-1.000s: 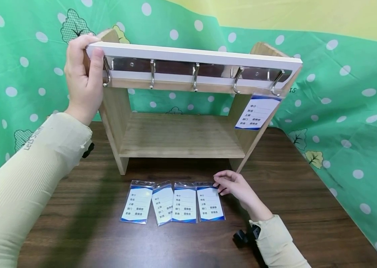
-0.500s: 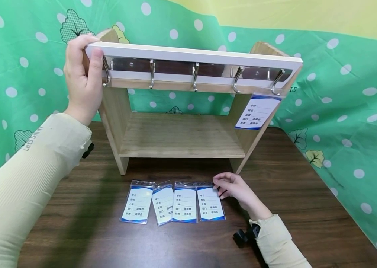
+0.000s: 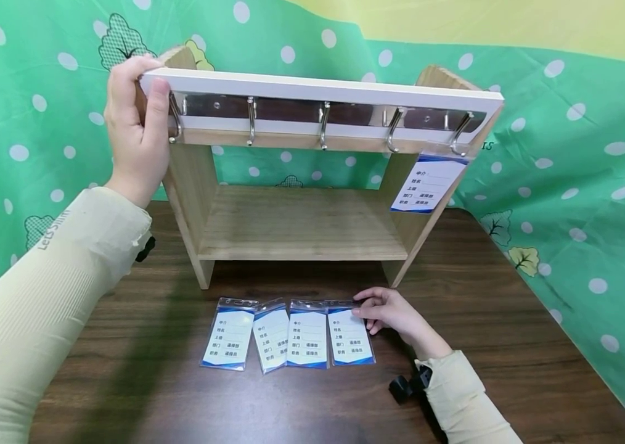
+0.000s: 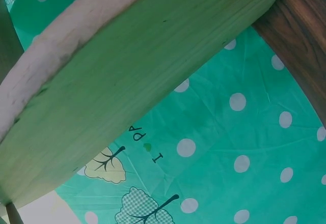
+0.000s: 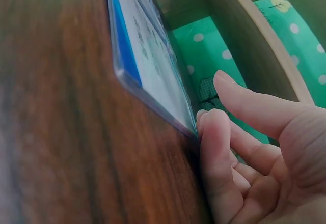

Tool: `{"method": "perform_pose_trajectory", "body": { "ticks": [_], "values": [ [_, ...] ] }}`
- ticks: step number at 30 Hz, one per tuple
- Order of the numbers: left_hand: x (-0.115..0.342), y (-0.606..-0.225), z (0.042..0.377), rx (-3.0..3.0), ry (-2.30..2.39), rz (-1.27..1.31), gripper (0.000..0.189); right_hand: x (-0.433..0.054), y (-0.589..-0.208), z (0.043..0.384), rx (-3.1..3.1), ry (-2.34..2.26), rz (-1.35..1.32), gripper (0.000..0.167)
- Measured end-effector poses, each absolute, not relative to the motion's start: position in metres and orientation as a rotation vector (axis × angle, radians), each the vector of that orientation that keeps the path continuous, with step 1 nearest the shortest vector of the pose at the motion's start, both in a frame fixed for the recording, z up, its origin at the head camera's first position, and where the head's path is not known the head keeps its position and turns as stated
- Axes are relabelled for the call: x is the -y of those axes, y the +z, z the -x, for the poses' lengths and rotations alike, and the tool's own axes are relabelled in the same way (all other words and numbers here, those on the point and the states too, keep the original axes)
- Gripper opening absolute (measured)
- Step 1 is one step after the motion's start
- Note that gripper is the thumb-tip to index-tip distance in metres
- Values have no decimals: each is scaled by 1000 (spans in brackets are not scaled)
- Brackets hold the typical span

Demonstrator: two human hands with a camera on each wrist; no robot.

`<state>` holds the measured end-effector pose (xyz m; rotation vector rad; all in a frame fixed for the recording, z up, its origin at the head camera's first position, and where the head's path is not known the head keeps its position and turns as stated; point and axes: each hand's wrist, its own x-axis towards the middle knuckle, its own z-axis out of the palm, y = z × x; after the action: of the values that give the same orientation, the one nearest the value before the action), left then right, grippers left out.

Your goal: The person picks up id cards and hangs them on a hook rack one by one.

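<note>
My left hand [image 3: 137, 132] grips the left end of the white hook board [image 3: 290, 83] on a wooden rack, thumb in front and fingers over the top. The right hand [image 3: 396, 317] is on the table at the upper right corner of the rightmost badge card [image 3: 350, 339], which is white and blue in a clear sleeve. In the right wrist view, its curled fingers [image 5: 216, 137] are right at the card's edge, and the thumb stands raised apart from it. Another badge card [image 3: 429, 182] hangs from the rightmost hook [image 3: 460, 135].
Left of that card lie a badge card [image 3: 307, 339], a tilted one [image 3: 271, 339] and one more [image 3: 228, 339], all side by side. The rack's lower shelf [image 3: 301, 222] is behind them. A polka-dot green cloth [image 3: 579, 185] surrounds the dark wooden table [image 3: 235, 407].
The right hand's fingers have spread slightly, one fingertip now overlapping the rightmost card's upper corner. The left hand keeps its grip on the board.
</note>
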<state>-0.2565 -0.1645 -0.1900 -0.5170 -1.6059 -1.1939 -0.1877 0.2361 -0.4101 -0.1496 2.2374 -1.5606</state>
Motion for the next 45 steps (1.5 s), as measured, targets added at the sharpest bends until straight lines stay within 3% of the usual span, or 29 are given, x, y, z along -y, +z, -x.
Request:
{"method": "perform_pose_trajectory", "body": {
  "ticks": [13,24,45],
  "values": [
    [165,-190,256,1606,-1203,522,22,-233,-405,195,-2345,-1358,192,65],
    [163,-189,255,1600,-1214,527,22,-229,-402,196,-2443,-1204,209,54],
    [162,-189,255,1593,-1228,520,20,-229,-393,187,-2624,-1017,146,58]
  ]
}}
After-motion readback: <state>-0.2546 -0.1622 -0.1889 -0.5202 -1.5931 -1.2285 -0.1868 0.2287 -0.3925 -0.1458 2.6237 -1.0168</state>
